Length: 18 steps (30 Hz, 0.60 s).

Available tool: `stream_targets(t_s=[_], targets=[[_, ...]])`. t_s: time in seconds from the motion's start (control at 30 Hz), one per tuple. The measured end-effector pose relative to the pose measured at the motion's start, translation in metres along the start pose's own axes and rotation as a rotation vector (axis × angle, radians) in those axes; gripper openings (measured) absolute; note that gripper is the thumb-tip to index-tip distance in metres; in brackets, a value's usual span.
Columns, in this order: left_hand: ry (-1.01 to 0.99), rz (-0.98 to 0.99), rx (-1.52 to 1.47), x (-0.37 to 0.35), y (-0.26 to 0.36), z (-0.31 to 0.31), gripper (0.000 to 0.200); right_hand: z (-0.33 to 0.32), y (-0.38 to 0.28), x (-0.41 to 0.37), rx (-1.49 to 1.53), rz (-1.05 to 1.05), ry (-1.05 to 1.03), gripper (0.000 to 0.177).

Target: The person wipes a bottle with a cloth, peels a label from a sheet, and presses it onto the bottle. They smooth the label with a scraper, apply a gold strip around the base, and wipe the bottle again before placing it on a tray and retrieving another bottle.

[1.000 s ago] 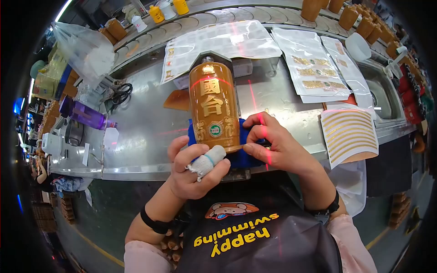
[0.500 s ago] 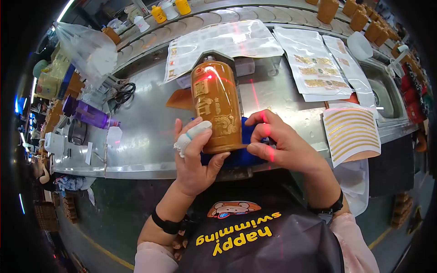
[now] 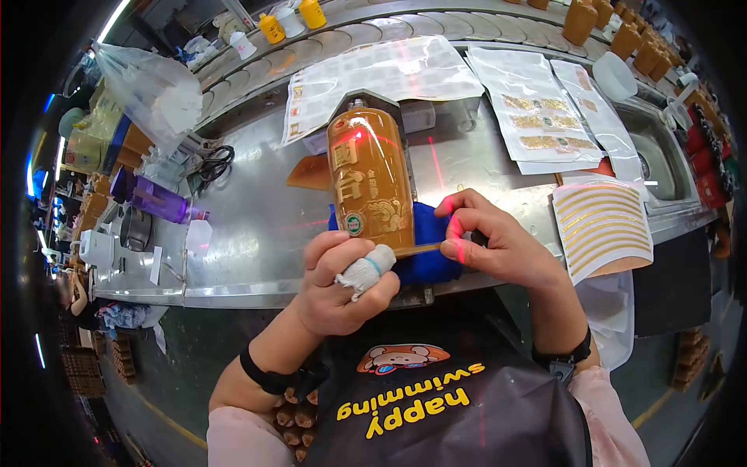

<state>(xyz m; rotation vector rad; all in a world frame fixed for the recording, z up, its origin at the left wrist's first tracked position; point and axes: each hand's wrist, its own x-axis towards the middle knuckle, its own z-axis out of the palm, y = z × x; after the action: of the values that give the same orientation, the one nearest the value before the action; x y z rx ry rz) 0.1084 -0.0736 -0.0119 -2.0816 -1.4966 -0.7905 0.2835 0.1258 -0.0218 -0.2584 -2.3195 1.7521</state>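
A glossy brown bottle (image 3: 372,167) with gold lettering, a gold dragon and a round green emblem lies on its back, neck away from me, in a dark angular holder (image 3: 381,99). My left hand (image 3: 338,284), with white bandaging on one finger, is curled around the bottle's base end, which it partly hides. A narrow gold-brown strip (image 3: 420,250) stretches from the base to my right hand (image 3: 498,247), whose thumb and fingertip pinch its free end. Blue cloth (image 3: 438,222) shows under and beside the bottle.
A sheet of curved gold strips (image 3: 603,226) sits at the right. Behind are decal sheets (image 3: 537,105) and a plastic-covered sheet (image 3: 381,70). A sink (image 3: 665,167) is far right, a purple bottle (image 3: 159,198) left. Brown bottles (image 3: 580,23) stand on the rear conveyor (image 3: 436,23).
The bottle has turned about its length, bringing the green emblem into sight. My left hand has moved down over the base. My right hand has shifted slightly right, with more strip showing.
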Motion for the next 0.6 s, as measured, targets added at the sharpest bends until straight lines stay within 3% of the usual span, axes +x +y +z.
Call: stream_targets(t_s=[0.13, 0.23, 0.27, 0.37, 0.47, 0.6], targets=[[-0.08, 0.033, -0.011, 0.007, 0.0, 0.005, 0.032, 0.003, 0.002, 0.001, -0.005, -0.005, -0.001, 0.021], [0.038, -0.192, 0.076, 0.007, 0.001, 0.018, 0.044, 0.001, -0.001, 0.0, -0.019, -0.027, -0.021, 0.023], [0.004, -0.261, 0.015, 0.008, 0.0, 0.01, 0.061, 0.0, -0.004, -0.001, -0.023, -0.033, -0.029, 0.024], [0.026, -0.344, -0.031, 0.0, -0.004, 0.012, 0.066, -0.005, -0.036, -0.005, 0.153, 0.035, -0.105, 0.024], [0.048, -0.366, -0.048, -0.008, -0.005, 0.015, 0.068, -0.005, -0.021, -0.003, 0.11, -0.055, -0.045, 0.024], [0.101, -0.451, -0.081, -0.016, 0.002, 0.018, 0.065, -0.001, -0.009, -0.003, 0.089, -0.007, -0.035, 0.023]])
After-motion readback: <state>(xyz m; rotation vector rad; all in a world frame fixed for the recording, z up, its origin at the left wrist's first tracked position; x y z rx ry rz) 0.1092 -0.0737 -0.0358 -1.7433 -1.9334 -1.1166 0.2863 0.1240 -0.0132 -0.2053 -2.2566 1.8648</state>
